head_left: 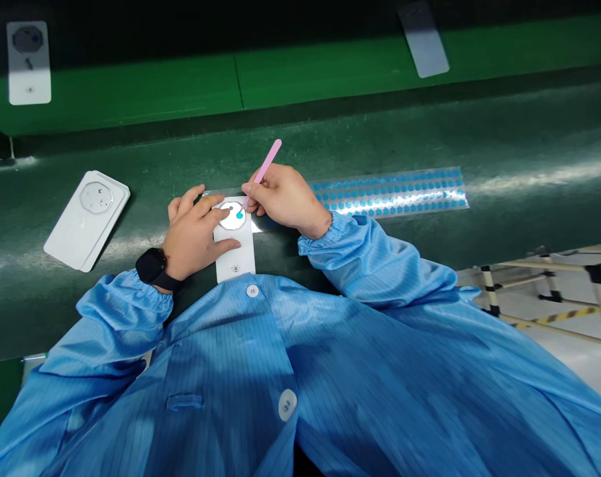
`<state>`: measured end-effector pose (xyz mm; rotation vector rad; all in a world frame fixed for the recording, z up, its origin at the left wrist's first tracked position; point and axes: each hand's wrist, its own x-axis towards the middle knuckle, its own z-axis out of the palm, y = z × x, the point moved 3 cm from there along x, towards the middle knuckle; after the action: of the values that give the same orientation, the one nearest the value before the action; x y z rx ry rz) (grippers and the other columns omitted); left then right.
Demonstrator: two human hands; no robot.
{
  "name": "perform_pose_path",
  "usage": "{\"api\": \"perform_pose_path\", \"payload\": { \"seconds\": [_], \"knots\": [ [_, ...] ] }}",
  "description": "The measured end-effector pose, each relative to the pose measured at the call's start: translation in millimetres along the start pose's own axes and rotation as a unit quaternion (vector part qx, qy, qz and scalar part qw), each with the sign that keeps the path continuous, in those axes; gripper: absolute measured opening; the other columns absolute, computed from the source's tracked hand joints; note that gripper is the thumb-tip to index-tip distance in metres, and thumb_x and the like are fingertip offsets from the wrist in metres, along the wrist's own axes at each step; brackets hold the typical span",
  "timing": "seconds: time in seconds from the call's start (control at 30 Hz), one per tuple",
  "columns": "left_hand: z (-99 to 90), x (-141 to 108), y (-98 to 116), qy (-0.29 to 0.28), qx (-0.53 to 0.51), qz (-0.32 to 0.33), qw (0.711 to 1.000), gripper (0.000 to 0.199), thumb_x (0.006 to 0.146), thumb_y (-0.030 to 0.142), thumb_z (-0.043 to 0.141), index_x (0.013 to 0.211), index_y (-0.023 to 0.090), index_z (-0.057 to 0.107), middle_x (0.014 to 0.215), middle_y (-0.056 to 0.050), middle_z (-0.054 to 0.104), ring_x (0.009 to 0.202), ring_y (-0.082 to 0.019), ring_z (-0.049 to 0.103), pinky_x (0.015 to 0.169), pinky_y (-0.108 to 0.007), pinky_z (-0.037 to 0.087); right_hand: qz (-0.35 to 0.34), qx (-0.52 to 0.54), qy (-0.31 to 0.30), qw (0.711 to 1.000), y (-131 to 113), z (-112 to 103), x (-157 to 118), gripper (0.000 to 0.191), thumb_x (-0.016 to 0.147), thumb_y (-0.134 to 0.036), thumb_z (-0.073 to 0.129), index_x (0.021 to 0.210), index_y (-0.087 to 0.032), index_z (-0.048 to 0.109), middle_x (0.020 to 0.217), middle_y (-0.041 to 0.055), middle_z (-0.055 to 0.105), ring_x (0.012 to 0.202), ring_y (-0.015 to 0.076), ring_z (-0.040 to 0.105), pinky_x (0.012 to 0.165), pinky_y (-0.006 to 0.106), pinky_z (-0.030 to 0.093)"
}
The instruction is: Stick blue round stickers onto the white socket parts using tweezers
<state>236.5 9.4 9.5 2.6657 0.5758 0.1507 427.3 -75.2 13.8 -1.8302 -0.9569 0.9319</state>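
Note:
A white rectangular panel with an octagonal cut-out area lies on the bench in front of my chest. My left hand rests over its left side with fingers spread, the fingertips touching the octagon's edge. Pink tweezers are pinched in my right hand, pointing down at the panel. Their tip meets or nearly meets a small blue round sticker inside the octagon. Beside my right wrist, partly covered by it, stretches a clear sheet of blue dot stickers.
To the left lies a stack of similar white panels. Beyond the bench edge, a green conveyor belt carries one white panel at far left and another pale panel at right. A pipe-frame rack stands at lower right.

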Motion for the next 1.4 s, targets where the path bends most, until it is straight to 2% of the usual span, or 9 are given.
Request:
{"api": "perform_pose_path", "payload": {
  "seconds": [0.37, 0.63, 0.9, 1.03, 1.4],
  "knots": [
    [-1.8, 0.6, 0.9, -0.01, 0.002, -0.007, 1.0, 0.05, 0.085, 0.05, 0.092, 0.128, 0.027, 0.083, 0.155, -0.015, 0.071, 0.159, -0.053, 0.044, 0.124, -0.074, 0.034, -0.024, -0.022, 0.004, 0.999, 4.1, 0.3, 1.0, 0.02, 0.102, -0.024, 0.071, 0.084, -0.023, 0.064, 0.073, 0.0033, 0.076, 0.073, 0.0208, 0.074, 0.071, 0.032, 0.064],
    [-1.4, 0.0, -0.4, -0.009, 0.009, 0.004, 1.0, 0.05, 0.086, 0.051, 0.09, 0.129, 0.027, 0.081, 0.154, -0.016, 0.071, 0.158, -0.053, 0.044, 0.121, -0.074, 0.035, -0.024, -0.034, 0.009, 0.999, 3.4, 1.3, 0.5, 0.019, 0.103, -0.021, 0.071, 0.086, -0.022, 0.064, 0.074, 0.0038, 0.076, 0.077, 0.0228, 0.076, 0.08, 0.036, 0.064],
    [-1.8, -0.2, 2.7, -0.007, 0.027, 0.023, 0.999, 0.041, 0.089, 0.043, 0.09, 0.126, 0.028, 0.083, 0.153, -0.018, 0.071, 0.158, -0.054, 0.044, 0.116, -0.073, 0.038, -0.059, -0.066, 0.004, 0.996, 7.3, 3.0, 2.3, 0.013, 0.104, -0.021, 0.067, 0.092, -0.02, 0.065, 0.076, 0.0027, 0.076, 0.082, 0.0232, 0.078, 0.087, 0.039, 0.065],
    [-4.5, -0.1, 6.8, -0.023, 0.046, 0.018, 0.999, 0.035, 0.091, 0.04, 0.088, 0.125, 0.03, 0.086, 0.154, -0.018, 0.069, 0.159, -0.055, 0.042, 0.113, -0.073, 0.039, -0.062, -0.068, 0.003, 0.996, 5.6, 2.8, 1.0, 0.013, 0.105, -0.021, 0.066, 0.092, -0.021, 0.064, 0.077, 0.0029, 0.077, 0.081, 0.0225, 0.079, 0.084, 0.037, 0.065],
    [-13.0, 3.2, 16.6, -0.078, 0.082, 0.005, 0.994, 0.038, 0.095, 0.038, 0.083, 0.133, 0.034, 0.084, 0.158, -0.019, 0.065, 0.161, -0.058, 0.035, 0.104, -0.074, 0.04, -0.058, -0.075, 0.002, 0.996, 4.2, 5.2, 0.9, 0.012, 0.106, -0.021, 0.063, 0.095, -0.02, 0.065, 0.082, 0.0042, 0.078, 0.087, 0.0241, 0.08, 0.088, 0.04, 0.065]
  ]
}}
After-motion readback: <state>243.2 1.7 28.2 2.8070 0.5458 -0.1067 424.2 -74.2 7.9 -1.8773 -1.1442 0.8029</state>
